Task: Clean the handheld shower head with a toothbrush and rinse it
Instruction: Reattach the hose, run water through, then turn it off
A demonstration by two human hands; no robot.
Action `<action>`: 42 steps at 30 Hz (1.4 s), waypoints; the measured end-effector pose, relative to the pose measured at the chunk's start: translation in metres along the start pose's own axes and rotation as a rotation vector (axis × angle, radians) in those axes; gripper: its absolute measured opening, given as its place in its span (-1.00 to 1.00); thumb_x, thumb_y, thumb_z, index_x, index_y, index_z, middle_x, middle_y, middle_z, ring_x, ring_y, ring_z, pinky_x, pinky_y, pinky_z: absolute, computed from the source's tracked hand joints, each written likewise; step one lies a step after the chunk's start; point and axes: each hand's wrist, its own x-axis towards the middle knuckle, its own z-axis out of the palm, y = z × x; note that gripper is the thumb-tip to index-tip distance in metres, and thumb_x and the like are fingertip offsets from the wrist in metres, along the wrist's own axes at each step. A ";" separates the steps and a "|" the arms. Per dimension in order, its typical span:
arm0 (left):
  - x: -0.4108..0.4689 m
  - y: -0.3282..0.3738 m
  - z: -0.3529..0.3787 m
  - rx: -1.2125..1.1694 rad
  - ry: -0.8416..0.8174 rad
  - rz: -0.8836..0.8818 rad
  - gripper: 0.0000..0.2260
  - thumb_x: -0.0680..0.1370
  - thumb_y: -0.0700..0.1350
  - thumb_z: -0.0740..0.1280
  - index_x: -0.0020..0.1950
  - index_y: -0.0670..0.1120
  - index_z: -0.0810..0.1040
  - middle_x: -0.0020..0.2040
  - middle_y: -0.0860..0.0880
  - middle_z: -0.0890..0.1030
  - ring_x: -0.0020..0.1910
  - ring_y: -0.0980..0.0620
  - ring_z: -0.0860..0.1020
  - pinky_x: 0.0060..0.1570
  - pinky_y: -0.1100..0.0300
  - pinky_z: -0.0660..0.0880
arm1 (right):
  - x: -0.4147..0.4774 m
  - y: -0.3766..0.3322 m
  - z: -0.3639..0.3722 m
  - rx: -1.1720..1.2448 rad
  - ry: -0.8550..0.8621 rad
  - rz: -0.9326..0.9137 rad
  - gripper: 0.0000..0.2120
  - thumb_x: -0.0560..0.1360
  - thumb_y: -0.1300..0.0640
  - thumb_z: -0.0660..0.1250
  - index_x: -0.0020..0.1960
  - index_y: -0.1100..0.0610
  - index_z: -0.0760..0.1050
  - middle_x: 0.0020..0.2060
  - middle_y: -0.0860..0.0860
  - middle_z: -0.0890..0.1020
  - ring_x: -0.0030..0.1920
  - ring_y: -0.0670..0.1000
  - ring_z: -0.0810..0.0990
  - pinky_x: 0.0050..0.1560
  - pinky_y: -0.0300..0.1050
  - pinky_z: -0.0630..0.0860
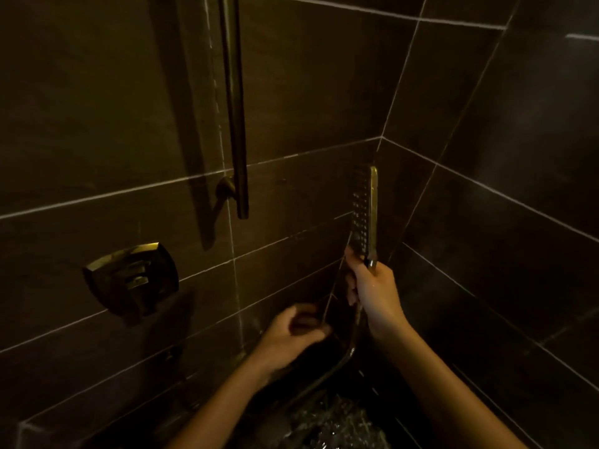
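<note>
Standing upright close to the corner of the dark tiled walls, the shower head is a long, flat, brass-toned bar seen nearly edge-on, its face turned left and dotted with rows of small nozzles. The right hand grips its handle just below the face, fingers wrapped round it. A hose drops from under that hand and bends away down to the left. The left hand sits lower and to the left, near the hose, fingers curled in; the light is too dim to tell whether it holds anything. Water glints at the near bottom edge. Further left on the wall are a rail and a square valve plate.
</note>
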 end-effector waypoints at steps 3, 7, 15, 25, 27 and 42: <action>0.012 -0.026 -0.063 0.031 0.220 -0.071 -0.73 0.57 0.01 0.39 0.25 0.05 0.49 0.18 0.02 0.60 0.12 0.07 0.57 0.00 0.18 0.50 | 0.019 0.018 -0.017 -0.048 0.100 0.041 -0.71 0.57 -0.15 0.36 -0.07 0.09 0.52 -0.43 -0.07 0.46 -0.46 -0.08 0.42 -0.40 -0.13 0.37; 0.028 -0.059 -0.138 -0.043 0.517 -0.106 -0.84 0.62 -0.04 0.32 0.17 -0.03 0.53 0.20 -0.12 0.59 0.11 -0.06 0.58 -0.01 0.12 0.48 | 0.044 0.056 -0.031 -0.156 0.119 0.023 -0.54 0.39 -0.40 0.34 -0.01 -0.03 0.48 -0.28 -0.03 0.49 -0.37 -0.12 0.50 -0.30 -0.10 0.42; 0.052 -0.126 -0.229 -0.258 0.846 -0.291 -0.40 0.57 0.33 0.05 0.23 -0.14 0.50 0.10 -0.20 0.55 0.03 -0.21 0.56 -0.04 -0.02 0.45 | 0.097 0.159 -0.069 -0.420 0.103 0.143 -0.52 0.49 -0.43 0.19 -0.01 -0.01 0.40 -0.25 0.12 0.57 -0.32 0.09 0.54 -0.29 0.05 0.49; 0.076 -0.164 -0.275 -0.245 0.900 -0.189 -0.51 0.67 0.17 0.04 0.59 0.08 0.14 0.52 -0.16 0.37 0.38 -0.34 0.43 0.29 -0.30 0.38 | 0.159 0.242 -0.102 -0.450 0.174 0.187 -0.61 0.62 -0.29 0.16 0.07 0.05 0.38 -0.21 0.09 0.58 -0.29 0.04 0.56 -0.29 0.00 0.52; 0.077 -0.167 -0.276 -0.267 0.916 -0.155 -0.53 0.68 0.15 0.05 0.59 0.08 0.16 0.53 -0.12 0.37 0.38 -0.30 0.44 0.30 -0.27 0.39 | 0.168 0.251 -0.102 -0.418 0.154 0.196 -0.62 0.64 -0.25 0.15 0.13 0.07 0.37 -0.20 0.09 0.56 -0.29 0.02 0.53 -0.32 -0.06 0.50; 0.061 -0.173 -0.280 -0.175 0.897 -0.097 -0.52 0.64 0.19 0.14 0.49 -0.02 0.36 0.29 -0.18 0.58 0.21 -0.20 0.58 0.00 -0.03 0.53 | 0.179 0.294 -0.079 -0.455 0.145 0.230 -0.59 0.63 -0.29 0.13 0.17 0.05 0.34 -0.09 0.11 0.59 -0.17 0.08 0.61 -0.24 -0.04 0.53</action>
